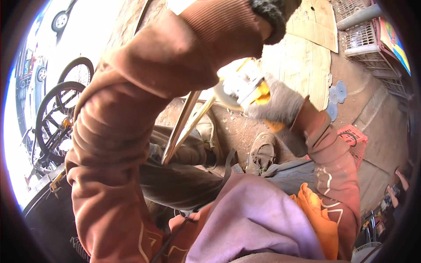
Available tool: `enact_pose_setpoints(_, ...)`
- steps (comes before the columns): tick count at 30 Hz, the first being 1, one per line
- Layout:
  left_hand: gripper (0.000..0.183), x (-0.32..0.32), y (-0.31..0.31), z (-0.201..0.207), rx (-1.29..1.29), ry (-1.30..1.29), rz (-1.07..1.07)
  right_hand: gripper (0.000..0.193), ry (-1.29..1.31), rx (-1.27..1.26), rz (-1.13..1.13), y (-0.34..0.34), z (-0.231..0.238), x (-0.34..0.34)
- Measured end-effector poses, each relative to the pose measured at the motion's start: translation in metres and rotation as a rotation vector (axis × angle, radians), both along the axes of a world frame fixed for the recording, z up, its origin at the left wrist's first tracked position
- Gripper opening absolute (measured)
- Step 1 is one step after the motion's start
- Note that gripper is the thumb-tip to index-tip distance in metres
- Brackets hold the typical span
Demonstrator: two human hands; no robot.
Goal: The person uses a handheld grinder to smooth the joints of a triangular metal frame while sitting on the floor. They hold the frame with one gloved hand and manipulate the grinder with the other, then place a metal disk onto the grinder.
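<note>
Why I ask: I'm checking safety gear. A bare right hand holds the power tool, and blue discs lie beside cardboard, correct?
No, not bare: the head view shows a gray glove on the right hand holding the power tool. Blue discs lie beside cardboard.

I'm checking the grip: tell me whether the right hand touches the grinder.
Touching. The head view shows the gloved right hand wrapped around the grinder, with the tool's dark end jutting out below.
</note>
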State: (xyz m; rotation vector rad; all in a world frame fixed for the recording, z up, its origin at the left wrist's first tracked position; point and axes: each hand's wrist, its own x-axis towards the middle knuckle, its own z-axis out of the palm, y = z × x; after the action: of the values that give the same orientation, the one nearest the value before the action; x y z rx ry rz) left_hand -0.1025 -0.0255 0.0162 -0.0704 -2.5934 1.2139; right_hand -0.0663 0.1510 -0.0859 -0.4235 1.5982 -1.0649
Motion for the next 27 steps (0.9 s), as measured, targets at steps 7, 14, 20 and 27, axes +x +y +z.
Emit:
enact_pose_setpoints(7, 0.013, -0.017, -0.048, -0.009, 0.525, -0.007, -1.104, 0.081, -0.015, -0.114, 0.157, 0.007, 0.05, 0.02)
enact_pose_setpoints(14, 0.035, 0.005, -0.053, 0.002, 0.742, -0.122, -0.602, 0.089, -0.006, 0.091, -0.112, 0.021, -0.065, -0.047)
enact_pose_setpoints(20, 0.096, -0.002, 0.005, 0.043, 0.111, -0.35, 0.287, 0.088, -0.075, -0.047, 0.063, 0.013, -0.045, -0.003)
enact_pose_setpoints(27, 0.111, -0.005, 0.009, 0.03, 0.004, -0.256, 0.228, 0.072, -0.276, -0.358, -0.242, 0.007, -0.095, -0.007)
